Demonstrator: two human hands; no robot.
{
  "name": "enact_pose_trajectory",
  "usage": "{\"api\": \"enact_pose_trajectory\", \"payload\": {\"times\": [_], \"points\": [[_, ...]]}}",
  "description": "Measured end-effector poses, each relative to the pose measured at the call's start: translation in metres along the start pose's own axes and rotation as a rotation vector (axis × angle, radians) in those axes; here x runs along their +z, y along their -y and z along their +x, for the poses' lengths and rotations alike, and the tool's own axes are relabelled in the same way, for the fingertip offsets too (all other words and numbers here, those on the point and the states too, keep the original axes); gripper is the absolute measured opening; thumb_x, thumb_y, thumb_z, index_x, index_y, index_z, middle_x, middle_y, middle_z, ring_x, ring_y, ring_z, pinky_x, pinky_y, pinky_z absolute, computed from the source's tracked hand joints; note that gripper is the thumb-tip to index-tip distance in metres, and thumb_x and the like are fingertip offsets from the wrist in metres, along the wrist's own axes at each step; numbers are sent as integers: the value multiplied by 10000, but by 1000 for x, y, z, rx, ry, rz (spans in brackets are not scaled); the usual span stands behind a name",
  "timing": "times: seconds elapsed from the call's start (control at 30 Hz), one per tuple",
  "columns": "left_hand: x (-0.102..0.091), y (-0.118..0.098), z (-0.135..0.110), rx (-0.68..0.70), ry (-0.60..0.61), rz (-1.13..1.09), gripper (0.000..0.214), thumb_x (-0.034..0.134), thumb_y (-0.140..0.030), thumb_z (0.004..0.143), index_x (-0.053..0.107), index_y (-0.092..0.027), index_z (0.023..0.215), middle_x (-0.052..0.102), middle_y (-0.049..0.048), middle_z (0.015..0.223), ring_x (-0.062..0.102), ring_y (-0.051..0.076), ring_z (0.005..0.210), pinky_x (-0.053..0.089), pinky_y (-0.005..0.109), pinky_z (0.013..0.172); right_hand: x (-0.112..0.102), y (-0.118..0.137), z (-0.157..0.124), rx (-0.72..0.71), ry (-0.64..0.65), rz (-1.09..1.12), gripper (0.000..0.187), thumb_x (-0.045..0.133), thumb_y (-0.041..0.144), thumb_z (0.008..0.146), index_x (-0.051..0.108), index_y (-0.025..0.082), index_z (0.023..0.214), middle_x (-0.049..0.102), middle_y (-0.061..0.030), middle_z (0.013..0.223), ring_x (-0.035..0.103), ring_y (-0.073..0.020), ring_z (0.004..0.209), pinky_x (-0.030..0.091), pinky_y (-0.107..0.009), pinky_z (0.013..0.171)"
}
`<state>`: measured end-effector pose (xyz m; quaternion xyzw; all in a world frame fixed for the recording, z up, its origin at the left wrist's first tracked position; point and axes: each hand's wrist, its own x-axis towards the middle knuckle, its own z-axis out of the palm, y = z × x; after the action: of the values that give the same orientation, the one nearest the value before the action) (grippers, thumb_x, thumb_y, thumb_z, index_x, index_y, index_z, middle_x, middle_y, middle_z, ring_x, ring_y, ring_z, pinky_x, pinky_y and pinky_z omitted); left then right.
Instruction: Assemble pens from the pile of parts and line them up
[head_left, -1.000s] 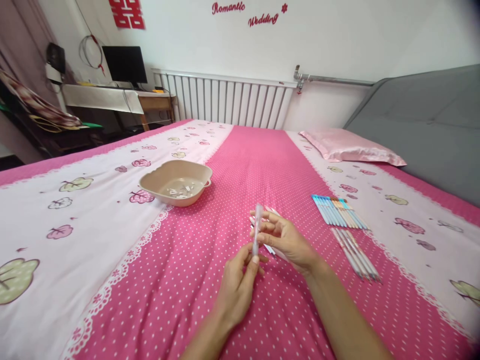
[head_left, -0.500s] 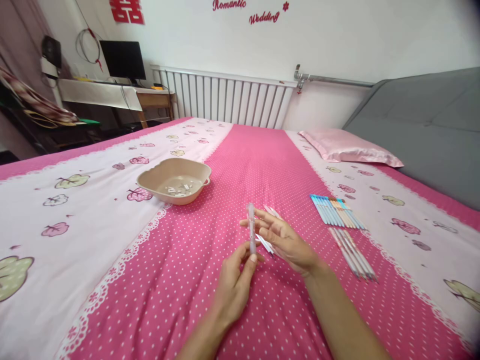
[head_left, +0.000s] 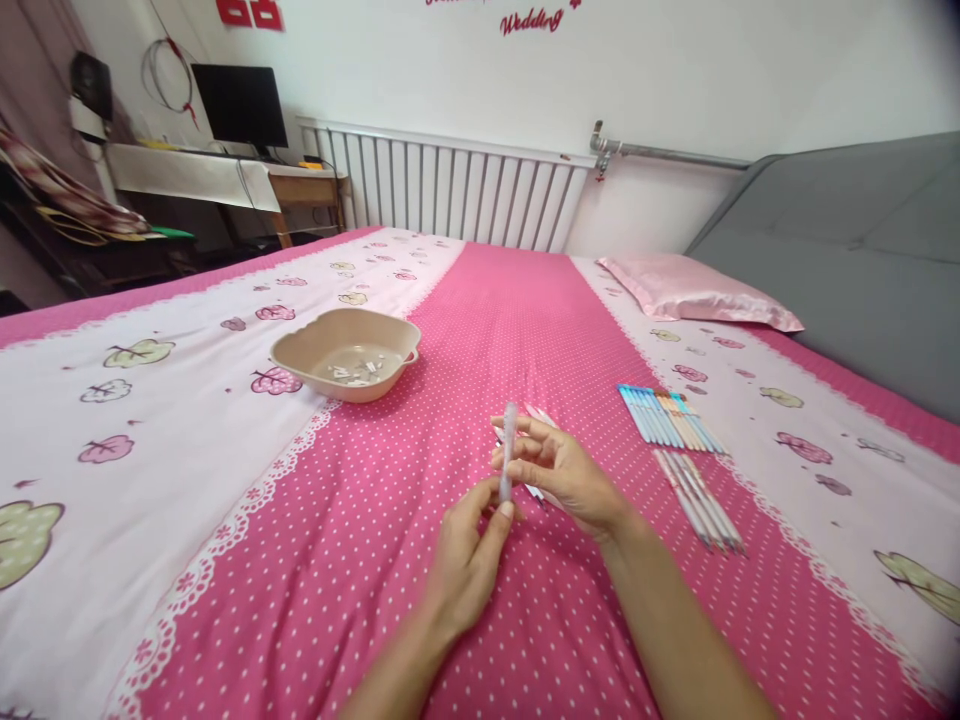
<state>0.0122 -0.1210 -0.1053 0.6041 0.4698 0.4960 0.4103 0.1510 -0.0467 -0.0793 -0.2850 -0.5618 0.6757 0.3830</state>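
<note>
Over pink bedspread, L fingers pinch pen, w/ R fingers round it, grip unclear.

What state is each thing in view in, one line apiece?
Pen: held, nearly upright
Left hand: pinching the pen's lower end
Right hand: fingers half-curled at the pen, grip unclear
Basin: upright, holding small white pieces
Blue pens: in a row
Pale pens: in a row
Monitor: screen dark
Pillow: lying flat

I'm in a home bedroom: polka-dot bedspread before me, satin pillow and grey padded headboard at right, radiator and red "Wedding" lettering at the far wall, desk with monitor far left.
</note>
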Motion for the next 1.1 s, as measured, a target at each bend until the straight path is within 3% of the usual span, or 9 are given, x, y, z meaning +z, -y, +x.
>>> {"api": "enact_pose_trajectory", "payload": {"times": [0.23,0.33,0.47,0.7,0.87,1.1], "points": [[0,-3,-1,-5,20,-8,276,451,-329,900,584,-164,1077,625,38,883,545,171,807,407,292,748,-1,0,2,-47,-17,-79,582,796,242,627,562,222,1160,606,17,795,567,-118,768,431,-277,763],[-1,-2,-1,-12,24,-55,279,434,-331,909,584,-172,1082,616,26,863,543,162,798,405,281,741,1,2,0,-51,27,-46,598,776,249,658,532,237,1204,632,-36,979,573,-150,925,439,-297,821],[-2,0,-2,-33,14,-97,278,421,-342,912,587,-177,1064,603,20,827,535,167,798,392,282,747,2,6,-3,-25,100,52,518,643,287,802,462,256,1286,591,-100,1210,553,-178,1073,424,-355,905],[-2,2,-1,-29,13,-74,285,404,-354,910,577,-161,793,548,19,757,480,153,718,360,261,664,-1,1,-1,4,96,31,508,663,244,789,486,202,1263,710,-68,950,640,-165,911,417,-374,919],[-2,0,-1,-8,25,-69,257,409,-341,910,580,-166,834,567,22,786,503,160,748,373,264,692,-1,0,0,21,30,40,534,741,221,702,524,199,1190,708,-27,839,652,-149,811,453,-346,851],[0,2,1,7,10,-46,260,456,-325,894,600,-162,1037,627,41,865,554,182,812,394,280,738,0,0,1,-22,-36,0,487,767,200,667,568,201,1112,667,24,736,631,-118,716,461,-290,771]]}}
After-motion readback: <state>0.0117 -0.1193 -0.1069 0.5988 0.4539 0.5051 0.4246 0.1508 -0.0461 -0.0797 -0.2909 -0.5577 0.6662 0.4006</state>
